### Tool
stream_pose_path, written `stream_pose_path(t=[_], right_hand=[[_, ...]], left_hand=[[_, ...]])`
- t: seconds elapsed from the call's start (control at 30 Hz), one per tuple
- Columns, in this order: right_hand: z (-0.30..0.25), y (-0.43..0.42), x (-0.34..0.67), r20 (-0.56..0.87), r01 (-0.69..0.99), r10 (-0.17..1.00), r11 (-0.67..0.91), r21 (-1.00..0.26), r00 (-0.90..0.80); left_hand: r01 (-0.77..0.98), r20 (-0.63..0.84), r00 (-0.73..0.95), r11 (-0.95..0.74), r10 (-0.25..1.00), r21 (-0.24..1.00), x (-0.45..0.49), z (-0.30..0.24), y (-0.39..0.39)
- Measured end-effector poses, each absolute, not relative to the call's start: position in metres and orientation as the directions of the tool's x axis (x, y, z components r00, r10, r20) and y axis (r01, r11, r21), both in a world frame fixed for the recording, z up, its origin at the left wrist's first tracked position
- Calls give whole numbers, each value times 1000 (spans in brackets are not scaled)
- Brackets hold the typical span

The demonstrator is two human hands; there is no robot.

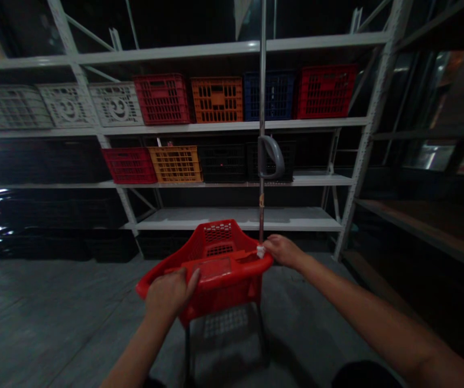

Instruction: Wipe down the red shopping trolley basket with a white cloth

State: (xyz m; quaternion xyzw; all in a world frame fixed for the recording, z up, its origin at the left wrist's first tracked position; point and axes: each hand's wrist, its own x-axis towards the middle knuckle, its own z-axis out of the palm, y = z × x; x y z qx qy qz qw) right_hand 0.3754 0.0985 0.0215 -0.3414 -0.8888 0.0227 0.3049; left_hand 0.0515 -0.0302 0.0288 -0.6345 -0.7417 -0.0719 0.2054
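A red plastic basket [215, 269] is positioned at the lower centre of the view, mounted on dark metal legs [187, 345] that stand on a grey concrete floor [54, 323]. A vertical metal pole [262, 81] rises from the basket's far rim at 12 o'clock and carries a curved grey handle [271, 157].

The left hand [169, 293] is placed on the near rim at 7 o'clock of the basket, with the fingers curled over the edge and the thumb raised. The right hand [282, 251] is closed on the far rim at 2 o'clock, just beside the pole. A white scrap [260, 251] is seen at its fingertips; whether it is pinched cannot be determined.

White metal shelving [371, 124] extends across the view beyond the basket. On the upper shelf, white crates [114, 105] are ranged at 10 o'clock, followed by red, orange and blue crates [269, 96] at 12 o'clock. On the shelf below, red, orange and black crates [222, 163] are stored. The lowest shelf [235, 218] is seen at 12 o'clock.
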Motion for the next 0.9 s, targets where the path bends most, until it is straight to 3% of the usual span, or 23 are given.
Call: stream_pose_path(t=[0.07,0.1,0.17,0.2,0.4,0.5,0.6,0.7,0.8,0.9], right_hand=[[27,114,386,648,654,663,685,-323,-375],[27,120,388,700,648,684,632,-426,-207],[22,128,383,681,511,728,559,-653,75],[16,128,376,632,419,763,534,-734,135],[-29,94,322,386,-1,916,389,-921,109],[-39,64,316,354,-150,916,383,-911,189],[-41,45,324,475,-14,860,486,-874,184],[-27,52,343,573,226,819,563,-795,-22],[6,77,364,468,512,813,582,-632,-346],[44,97,370,285,718,829,559,-414,-481]], left_hand=[[970,400,-111,186,910,-155,52,29,-28],[971,396,-106,181,912,-157,52,29,-26],[973,388,-98,171,917,-157,53,30,-24],[974,386,-95,167,917,-156,53,30,-23],[972,409,-112,185,905,-142,58,30,-17],[973,401,-121,188,908,-132,58,30,-15],[975,390,-110,175,914,-135,56,30,-14],[974,393,-100,170,914,-148,55,30,-12],[973,390,-109,178,914,-145,57,30,-11],[976,388,-111,173,915,-129,60,31,-11]])
